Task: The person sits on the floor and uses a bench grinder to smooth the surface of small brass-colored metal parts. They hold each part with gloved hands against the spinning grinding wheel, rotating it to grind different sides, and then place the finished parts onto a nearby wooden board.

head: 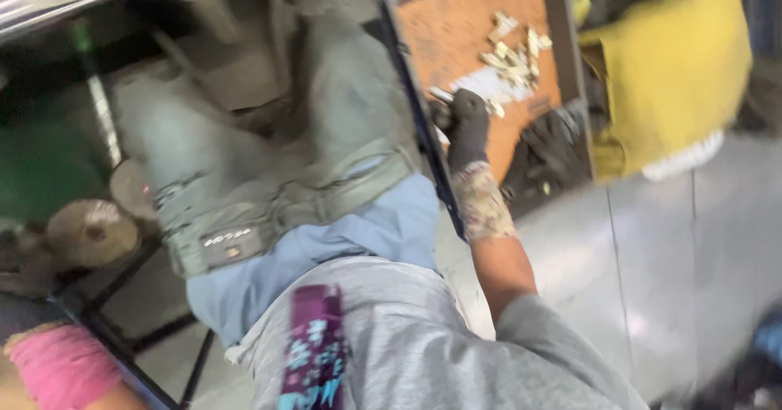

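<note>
Head view: the right hand point(470, 125), in a dark glove, reaches onto the orange tray point(456, 27). Its fingers point(466, 100) curl around a small metal piece point(441, 95), whose long axis runs left-right and sticks out leftward toward the tray's dark left edge. The pile of brass pieces point(513, 52) lies just beyond the fingertips, with bare tray past that. A yellow cloth point(672, 68) sits well right. The left hand is out of frame; only a pink cuff point(61, 365) shows.

label point(226, 237) | grey trouser waistband | small, dark, pale marks
</note>
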